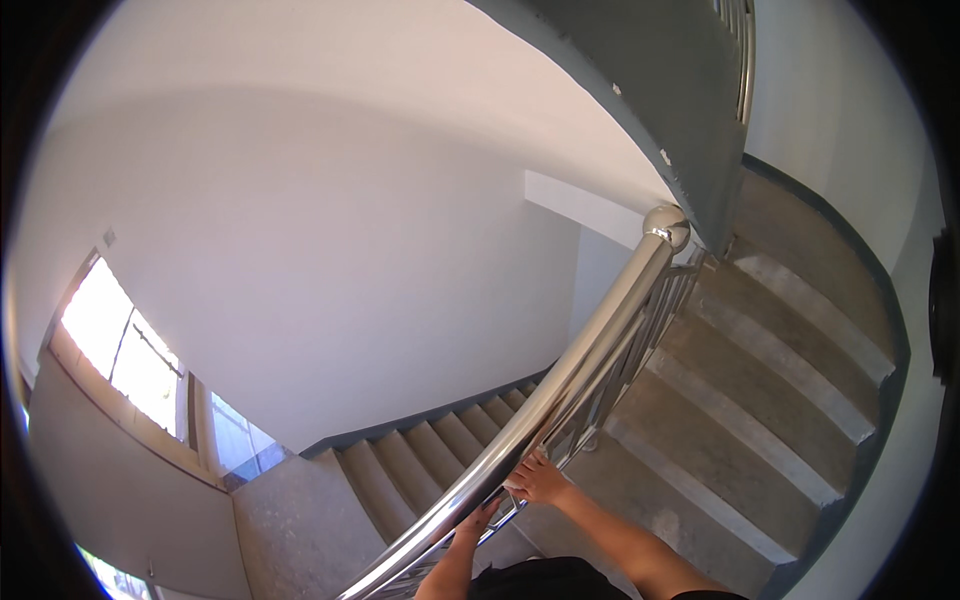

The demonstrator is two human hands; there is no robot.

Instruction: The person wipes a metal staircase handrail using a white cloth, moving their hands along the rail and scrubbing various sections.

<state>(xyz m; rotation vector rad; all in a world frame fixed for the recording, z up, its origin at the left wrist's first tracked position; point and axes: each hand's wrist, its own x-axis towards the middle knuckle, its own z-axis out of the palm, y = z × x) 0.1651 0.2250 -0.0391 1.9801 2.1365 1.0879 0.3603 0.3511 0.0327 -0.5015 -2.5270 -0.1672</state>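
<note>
A polished metal handrail rises diagonally before me and ends in a metal ball. My right hand presses a small white cloth against the railing just below the handrail; most of the cloth is hidden under the fingers. Lower down, my left hand grips the railing beneath the thick rail, its fingertips partly out of sight. Slim metal balusters stand under the handrail, between my arms and the stairwell.
Concrete steps climb on the right along a curved wall with a dark skirting band. Beyond the railing, another flight lies lower, by a landing. A bright window is at left. Overhead hangs a grey stair underside.
</note>
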